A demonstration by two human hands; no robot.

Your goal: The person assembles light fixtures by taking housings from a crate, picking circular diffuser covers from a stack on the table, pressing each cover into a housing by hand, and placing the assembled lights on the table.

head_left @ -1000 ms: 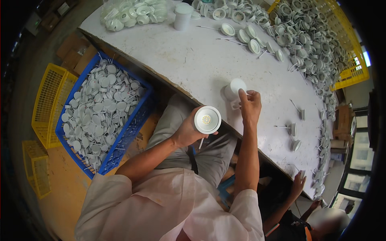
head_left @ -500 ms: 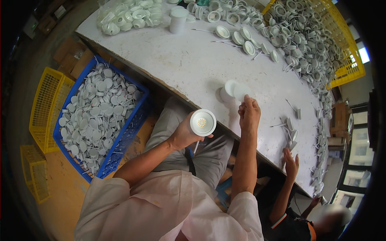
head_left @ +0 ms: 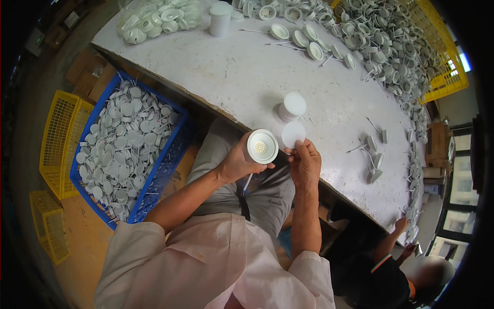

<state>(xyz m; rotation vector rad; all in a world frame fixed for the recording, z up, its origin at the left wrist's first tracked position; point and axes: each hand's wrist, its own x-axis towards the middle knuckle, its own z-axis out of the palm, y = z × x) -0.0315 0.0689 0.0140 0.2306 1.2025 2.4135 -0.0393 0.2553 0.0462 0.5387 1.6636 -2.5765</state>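
In my left hand (head_left: 241, 160) I hold a round white LED downlight (head_left: 263, 147), its ring facing up and the yellow-dotted LED board showing in the middle. A white cable hangs below it. Just to its right, my right hand (head_left: 305, 160) pinches a thin white translucent disc (head_left: 293, 134) by its lower edge. The disc and the light are apart, a small gap between them. On the table behind the disc stands a stack of white discs (head_left: 294, 106).
A blue crate (head_left: 135, 206) full of finished-looking white lights is at left, beside yellow crates (head_left: 64, 144). Across the white table (head_left: 221, 77) lie a second disc stack (head_left: 221, 19), a bag of white rings (head_left: 159, 20) and a large pile of lights (head_left: 381, 46). A co-worker (head_left: 381, 278) sits at right.
My right hand has drawn a disc off the stack and brought it left, close to the light. My left hand stays nearly in place. The co-worker's arm has moved away from the nearby loose lights.
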